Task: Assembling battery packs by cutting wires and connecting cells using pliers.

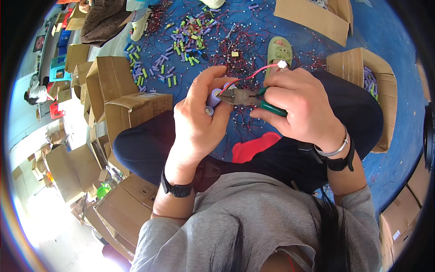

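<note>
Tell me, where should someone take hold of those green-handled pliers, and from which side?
Probably best by the green handles, from the right, where the right hand grips: they extend rightward, while the metal jaws point left at the purple cell.

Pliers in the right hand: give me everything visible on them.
The pliers have a dull, worn-looking grey-brown metal head and glossy green grips that look plastic-coated. The right hand wraps the grips, hiding much of them. The tool lies roughly crosswise above the blue floor, head toward the person's left, its tip at the end of a lavender cylinder in the left hand, beside a red wire. Whether the jaws grip anything is unclear.
</note>
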`<action>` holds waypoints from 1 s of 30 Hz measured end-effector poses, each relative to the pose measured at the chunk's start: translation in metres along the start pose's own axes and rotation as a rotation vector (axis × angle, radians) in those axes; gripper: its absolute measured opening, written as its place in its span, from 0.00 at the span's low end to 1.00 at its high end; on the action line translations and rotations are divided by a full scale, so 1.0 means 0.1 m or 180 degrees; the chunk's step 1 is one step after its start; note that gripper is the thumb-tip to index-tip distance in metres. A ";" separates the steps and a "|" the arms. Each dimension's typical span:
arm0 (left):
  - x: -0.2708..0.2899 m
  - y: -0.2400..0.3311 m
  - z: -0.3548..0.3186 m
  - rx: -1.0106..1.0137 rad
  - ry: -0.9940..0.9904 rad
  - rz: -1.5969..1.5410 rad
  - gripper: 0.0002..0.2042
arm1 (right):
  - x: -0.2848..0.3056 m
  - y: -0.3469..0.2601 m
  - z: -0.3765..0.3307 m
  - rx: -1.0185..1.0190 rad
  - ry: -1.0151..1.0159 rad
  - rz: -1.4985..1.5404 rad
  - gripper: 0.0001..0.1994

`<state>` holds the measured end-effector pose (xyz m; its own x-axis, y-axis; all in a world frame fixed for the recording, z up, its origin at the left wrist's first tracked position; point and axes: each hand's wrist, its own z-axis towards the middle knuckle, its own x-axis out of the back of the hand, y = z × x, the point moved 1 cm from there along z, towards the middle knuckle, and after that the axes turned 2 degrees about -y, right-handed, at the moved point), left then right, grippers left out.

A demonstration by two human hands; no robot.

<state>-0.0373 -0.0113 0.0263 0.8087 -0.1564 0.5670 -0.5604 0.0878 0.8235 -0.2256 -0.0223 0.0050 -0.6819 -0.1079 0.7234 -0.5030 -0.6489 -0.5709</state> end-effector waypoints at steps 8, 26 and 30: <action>0.00 -0.11 0.02 0.0098 -0.0082 0.0523 0.18 | -0.11 -0.02 -0.01 -0.0081 0.0125 -0.0361 0.11; 0.07 -0.07 0.00 -0.0401 -0.0461 0.0363 0.14 | -0.04 0.10 0.04 -0.1151 -0.1315 0.2930 0.17; -0.02 -0.08 -0.01 0.0632 -0.0160 -0.0946 0.11 | 0.05 0.13 0.08 -0.1162 -0.0739 0.2762 0.17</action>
<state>-0.0347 -0.0107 0.0184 0.9345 -0.1951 0.2977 -0.3299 -0.1608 0.9302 -0.2315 -0.0377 0.0042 -0.7915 -0.6104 0.0300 -0.0348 -0.0040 -0.9994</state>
